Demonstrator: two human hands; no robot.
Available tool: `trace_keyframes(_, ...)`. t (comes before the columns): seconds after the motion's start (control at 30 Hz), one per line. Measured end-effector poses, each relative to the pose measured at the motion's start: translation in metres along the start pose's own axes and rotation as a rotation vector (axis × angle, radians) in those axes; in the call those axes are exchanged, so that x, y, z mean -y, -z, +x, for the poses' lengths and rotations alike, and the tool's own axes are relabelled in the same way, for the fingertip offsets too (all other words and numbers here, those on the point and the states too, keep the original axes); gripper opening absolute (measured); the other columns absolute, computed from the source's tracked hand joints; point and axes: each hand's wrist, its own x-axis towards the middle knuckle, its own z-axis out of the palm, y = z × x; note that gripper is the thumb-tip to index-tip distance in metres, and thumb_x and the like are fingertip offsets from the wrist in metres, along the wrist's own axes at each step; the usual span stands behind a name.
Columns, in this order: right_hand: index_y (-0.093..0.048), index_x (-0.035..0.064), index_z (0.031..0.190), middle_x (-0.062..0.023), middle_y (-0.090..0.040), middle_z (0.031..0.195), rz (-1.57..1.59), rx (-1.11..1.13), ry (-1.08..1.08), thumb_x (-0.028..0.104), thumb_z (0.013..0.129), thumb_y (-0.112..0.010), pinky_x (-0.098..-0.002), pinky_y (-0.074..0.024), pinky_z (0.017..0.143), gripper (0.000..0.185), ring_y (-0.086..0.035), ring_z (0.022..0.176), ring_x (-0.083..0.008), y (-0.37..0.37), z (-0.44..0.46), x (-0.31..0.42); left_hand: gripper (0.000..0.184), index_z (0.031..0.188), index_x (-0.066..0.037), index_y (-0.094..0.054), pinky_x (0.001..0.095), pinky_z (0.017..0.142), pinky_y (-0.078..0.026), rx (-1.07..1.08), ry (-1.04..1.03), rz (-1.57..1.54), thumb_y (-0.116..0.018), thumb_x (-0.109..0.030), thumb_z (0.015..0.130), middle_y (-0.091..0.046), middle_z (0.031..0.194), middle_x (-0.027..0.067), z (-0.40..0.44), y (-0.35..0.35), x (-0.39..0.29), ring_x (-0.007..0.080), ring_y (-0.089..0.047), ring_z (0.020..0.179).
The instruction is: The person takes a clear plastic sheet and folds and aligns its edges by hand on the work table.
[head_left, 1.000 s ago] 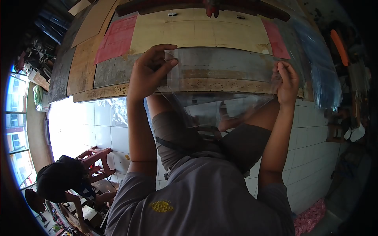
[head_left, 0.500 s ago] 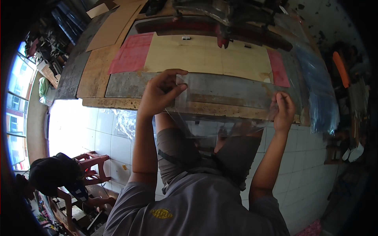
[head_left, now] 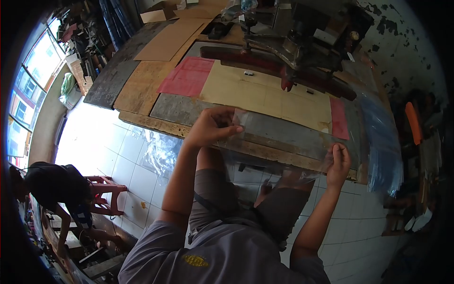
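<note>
A clear plastic sheet (head_left: pixel 279 151) is stretched between my two hands, over the front edge of the worktable and my lap. My left hand (head_left: pixel 215 127) pinches its left end between thumb and fingers. At the right end, my right hand (head_left: pixel 338 163) grips the sheet with curled fingers. Just beyond them lies a cream-coloured sheet (head_left: pixel 265 97) with red pieces at both ends, on a grey metal plate (head_left: pixel 175 110). Two small dark-and-light blocks sit on the cream sheet. Above its far side stands a machine with a long dark red bar (head_left: pixel 227 56).
A stack of clear bluish plastic sheets (head_left: pixel 380 146) hangs over the table's right end. Flat cardboard (head_left: pixel 170 40) lies at the left. Crumpled clear plastic (head_left: pixel 161 149) is below the table's front edge. Another person (head_left: pixel 56 189) bends near a red stool (head_left: pixel 109 194) at the lower left.
The head view has turned and tilted up, so the table sits lower and more slanted and more of the machine shows. Both hands still hold the plastic sheet.
</note>
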Motion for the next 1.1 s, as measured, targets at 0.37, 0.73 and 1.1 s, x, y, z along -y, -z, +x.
trace_keyframes(0.37,-0.067,0.0006,0.113,-0.0036,-0.067,0.099,0.038,0.182,-0.074,0.02,0.102,-0.064,-0.0282,-0.0459,0.089,0.023,-0.061,0.096,-0.0125,0.005,-0.011,0.018,0.014,0.109,-0.003,-0.049,0.0292,0.074,-0.056,-0.021,0.018,-0.3,-0.061,-0.005,0.102,-0.077,0.098,0.0128,-0.042,-0.043,-0.051,0.019,-0.074,0.086)
trace_keyframes(0.73,-0.071,0.0052,0.116,-0.0099,-0.073,0.111,-0.51,0.523,0.44,0.033,0.092,-0.076,-0.0376,-0.047,0.099,0.037,-0.068,0.109,-0.0276,-0.068,-0.073,0.149,0.048,0.142,-0.002,-0.052,0.0291,0.086,-0.057,0.051,0.002,0.08,-0.069,-0.004,0.097,-0.077,0.1,0.0104,-0.075,-0.093,-0.095,0.0155,-0.074,0.097)
trace_keyframes(1.1,-0.073,-0.0025,0.099,-0.009,-0.075,0.084,-0.241,0.604,0.14,0.007,0.09,-0.076,-0.0268,-0.0562,0.069,0.013,-0.074,0.078,-0.0152,-0.076,-0.085,0.143,0.039,0.138,0.002,-0.055,0.0272,0.081,-0.056,0.043,0.055,-0.102,-0.065,-0.009,0.101,-0.076,0.102,0.0101,-0.093,-0.1,-0.099,0.0151,-0.073,0.096)
